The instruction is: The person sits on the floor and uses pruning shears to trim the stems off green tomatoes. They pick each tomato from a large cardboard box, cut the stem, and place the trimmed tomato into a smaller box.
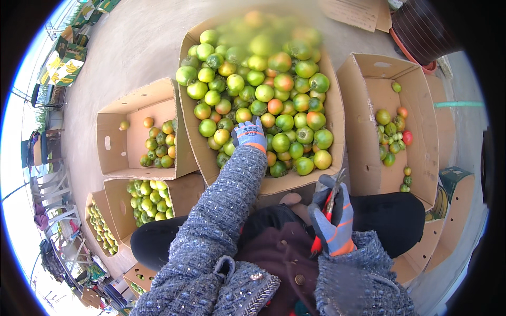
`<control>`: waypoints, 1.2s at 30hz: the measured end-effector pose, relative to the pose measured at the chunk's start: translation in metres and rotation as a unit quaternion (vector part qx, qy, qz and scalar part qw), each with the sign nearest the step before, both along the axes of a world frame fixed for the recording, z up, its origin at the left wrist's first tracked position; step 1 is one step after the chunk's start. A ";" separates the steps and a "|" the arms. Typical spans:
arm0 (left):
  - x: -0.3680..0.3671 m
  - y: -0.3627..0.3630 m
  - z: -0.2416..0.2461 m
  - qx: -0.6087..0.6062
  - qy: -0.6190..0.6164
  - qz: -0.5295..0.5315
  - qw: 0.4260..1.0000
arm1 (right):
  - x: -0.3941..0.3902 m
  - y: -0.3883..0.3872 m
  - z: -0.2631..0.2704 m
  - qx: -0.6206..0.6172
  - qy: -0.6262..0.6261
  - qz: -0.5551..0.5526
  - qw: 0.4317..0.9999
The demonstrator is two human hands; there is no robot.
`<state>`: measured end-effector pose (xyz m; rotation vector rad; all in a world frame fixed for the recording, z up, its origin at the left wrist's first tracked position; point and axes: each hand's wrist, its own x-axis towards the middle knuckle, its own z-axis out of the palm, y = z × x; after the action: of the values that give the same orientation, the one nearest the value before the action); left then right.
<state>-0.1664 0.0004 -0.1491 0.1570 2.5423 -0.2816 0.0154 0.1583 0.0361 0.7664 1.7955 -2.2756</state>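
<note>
My left hand (250, 134), in a grey-blue glove with an orange cuff, reaches into a large cardboard box (340, 138) heaped with green and reddening tomatoes (264, 93). Its fingers touch the tomatoes near the middle of the heap; whether they grip one is hidden. My right hand (336, 221), gloved alike, is held over my lap near the box's front right corner. It is closed around pruning shears (329, 205) with red handles, their metal blades pointing up and away from me. A blurred patch covers the far end of the heap.
At left stand a cardboard box (114, 130) with some tomatoes, another (116, 201) with green ones, and a narrower box (93, 197). At right, a box (419, 98) holds scattered tomatoes, one red (407, 137). Beyond it are a dark round pot (425, 29) and a green hose (458, 104).
</note>
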 end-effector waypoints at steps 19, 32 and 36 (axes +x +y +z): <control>0.003 -0.001 0.013 0.145 0.083 0.069 0.984 | 0.007 0.002 -0.002 -0.055 0.016 0.019 0.998; 0.034 -0.027 0.027 0.316 -0.044 0.104 0.942 | 0.009 -0.004 0.000 0.044 0.058 0.051 0.996; 0.070 -0.033 0.039 0.766 -0.193 0.264 0.554 | 0.002 0.004 -0.005 0.385 0.184 0.141 0.893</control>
<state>-0.0964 -0.0328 -0.1097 0.0546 1.4884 1.9830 0.0174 0.1620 0.0307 0.1025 2.8153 -1.5547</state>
